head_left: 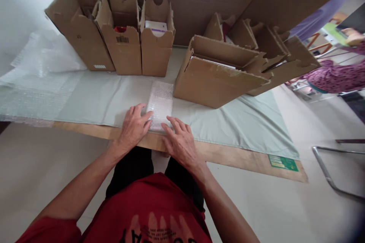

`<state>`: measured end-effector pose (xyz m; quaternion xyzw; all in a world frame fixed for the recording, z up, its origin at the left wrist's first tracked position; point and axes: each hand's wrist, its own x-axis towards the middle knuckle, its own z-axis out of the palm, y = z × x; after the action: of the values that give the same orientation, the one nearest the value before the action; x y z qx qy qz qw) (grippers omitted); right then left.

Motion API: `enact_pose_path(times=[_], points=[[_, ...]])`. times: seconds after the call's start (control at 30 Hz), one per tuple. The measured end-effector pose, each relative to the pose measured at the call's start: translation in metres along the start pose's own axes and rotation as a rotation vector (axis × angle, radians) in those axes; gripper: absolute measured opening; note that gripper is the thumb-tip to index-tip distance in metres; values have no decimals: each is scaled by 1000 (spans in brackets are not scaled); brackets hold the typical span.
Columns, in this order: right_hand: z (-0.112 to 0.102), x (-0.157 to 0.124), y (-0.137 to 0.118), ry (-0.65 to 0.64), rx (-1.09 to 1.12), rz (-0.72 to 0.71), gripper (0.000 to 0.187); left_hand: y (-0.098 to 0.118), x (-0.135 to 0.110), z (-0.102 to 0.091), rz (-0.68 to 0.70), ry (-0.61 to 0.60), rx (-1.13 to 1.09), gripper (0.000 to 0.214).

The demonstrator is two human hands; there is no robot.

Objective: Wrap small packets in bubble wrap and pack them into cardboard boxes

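A flat white item in bubble wrap (161,103) lies on the pale green cloth near the table's front edge. The wrap reaches past the item at its far end. My left hand (134,124) rests at its left side, thumb and fingers apart, with fingertips at the wrap's edge. On the near right corner are the fingertips of my right hand (180,136), slightly bent and spread. Neither hand grasps the bundle; both only touch it. What is inside the wrap cannot be made out.
Cardboard file boxes (156,55) stand upright at the back left. More boxes (219,79) stand at the right, before a large cardboard wall (182,0). Loose bubble wrap (48,57) is heaped at the left. A person in patterned clothing (333,76) is at the far right.
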<state>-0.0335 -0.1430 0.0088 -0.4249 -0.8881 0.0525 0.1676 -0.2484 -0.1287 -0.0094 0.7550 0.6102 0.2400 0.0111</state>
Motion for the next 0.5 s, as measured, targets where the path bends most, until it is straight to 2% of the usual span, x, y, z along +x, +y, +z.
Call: enact_pose_path(times=[0.17,0.3,0.37,0.5], points=[[12,12,8,-44,75,-40,33,-15,-2,-7,144,-25,-205,25],[3,14,10,-24,292,27,29,-20,-14,-20,303,-126,-338,36],[-6,13,11,-39,416,73,28,-20,-18,-22,307,-114,-366,33],[-18,13,17,-92,596,213,24,-18,-17,-16,172,-14,-412,19]])
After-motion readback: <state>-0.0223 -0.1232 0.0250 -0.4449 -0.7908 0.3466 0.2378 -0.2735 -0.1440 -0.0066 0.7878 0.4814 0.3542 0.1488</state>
